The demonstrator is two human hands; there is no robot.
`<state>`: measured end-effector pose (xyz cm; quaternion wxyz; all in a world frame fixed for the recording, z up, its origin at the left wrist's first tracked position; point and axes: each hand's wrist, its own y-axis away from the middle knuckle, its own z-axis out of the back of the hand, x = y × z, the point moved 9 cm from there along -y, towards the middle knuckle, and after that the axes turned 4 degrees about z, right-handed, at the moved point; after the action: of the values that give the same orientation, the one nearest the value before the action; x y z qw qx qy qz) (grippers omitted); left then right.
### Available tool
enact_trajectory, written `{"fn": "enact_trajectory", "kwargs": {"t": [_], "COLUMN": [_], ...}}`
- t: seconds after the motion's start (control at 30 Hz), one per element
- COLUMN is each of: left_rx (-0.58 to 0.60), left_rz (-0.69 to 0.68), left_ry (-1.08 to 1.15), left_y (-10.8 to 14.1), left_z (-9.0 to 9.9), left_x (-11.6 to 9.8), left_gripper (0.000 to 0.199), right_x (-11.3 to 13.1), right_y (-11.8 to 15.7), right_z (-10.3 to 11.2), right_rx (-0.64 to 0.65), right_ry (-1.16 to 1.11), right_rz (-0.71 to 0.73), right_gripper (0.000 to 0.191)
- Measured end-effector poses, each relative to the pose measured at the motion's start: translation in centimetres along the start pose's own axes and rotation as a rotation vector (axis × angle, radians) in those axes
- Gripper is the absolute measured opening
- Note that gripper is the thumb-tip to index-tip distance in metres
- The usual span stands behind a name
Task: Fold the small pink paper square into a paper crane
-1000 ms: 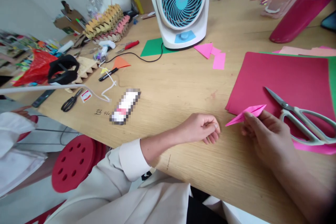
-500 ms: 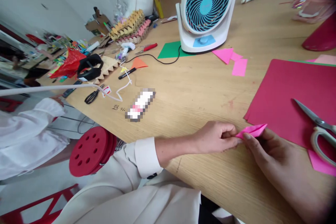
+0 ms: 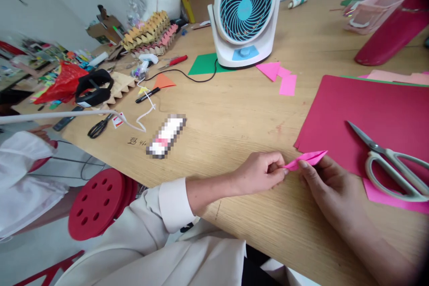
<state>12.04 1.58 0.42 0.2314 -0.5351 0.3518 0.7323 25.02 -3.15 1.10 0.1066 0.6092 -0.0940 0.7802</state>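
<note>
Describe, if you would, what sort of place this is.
Probably a craft workspace: pale-handled scissors lie partly on dark red sheets, and the left hand and right hand hold folded pink paper.

"What do we have in front of us?"

"A folded pink paper point(image 3: 310, 158) over the bench point(image 3: 231, 116): our left-hand grip point(image 3: 263, 172) pinches one tip, our right-hand grip point(image 3: 335, 187) the part near the other."

"And beside the right?"

"We see pale-handled scissors point(image 3: 372, 145), their blades on a dark red sheet point(image 3: 335, 107), with a bright pink sheet point(image 3: 377, 194) partly under the handles."

"Farther back?"

"A white fan point(image 3: 244, 9), its base overlapping a green sheet point(image 3: 201, 65) in our view. To our left, a pixelated slab point(image 3: 166, 136) lies near black scissors point(image 3: 98, 129), and stacked red stools point(image 3: 95, 201) stand beside the bench."
</note>
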Motion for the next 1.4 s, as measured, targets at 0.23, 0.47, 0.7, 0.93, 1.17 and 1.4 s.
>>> {"fn": "enact_trajectory", "kwargs": {"t": [0.23, 0.47, 0.7, 0.93, 1.17, 1.4], "left_rx": [0.018, 0.020, -0.045, -0.038, -0.026, -0.054], "left_rz": [0.072, 0.093, -0.090, -0.075, -0.084, -0.035], "left_ry": [0.103, -0.033, -0.013, 0.138, 0.155, 0.185], "left_y": [-0.2, 0.0, 0.3, 0.0, -0.2, -0.3], "left_z": [-0.1, 0.6, 0.8, 0.6, 0.7, 0.8], "left_x": [0.5, 0.2, -2.1, -1.2, -1.1, -0.3], "left_gripper": [0.020, 0.032, 0.033, 0.049, 0.043, 0.044], "right_x": [0.0, 0.4, 0.8, 0.6, 0.2, 0.2], "right_y": [-0.1, -0.2, -0.1, -0.2, -0.1, -0.2], "right_z": [0.3, 0.4, -1.1, -1.7, -1.5, -1.5], "right_rx": [-0.024, -0.053, 0.094, 0.137, 0.118, 0.109], "right_ry": [-0.026, -0.080, -0.136, -0.118, -0.151, -0.142], "right_rz": [-0.026, -0.042, -0.006, 0.000, -0.004, -0.009], "right_gripper": [0.035, 0.038, 0.032, 0.030, 0.027, 0.030]}}
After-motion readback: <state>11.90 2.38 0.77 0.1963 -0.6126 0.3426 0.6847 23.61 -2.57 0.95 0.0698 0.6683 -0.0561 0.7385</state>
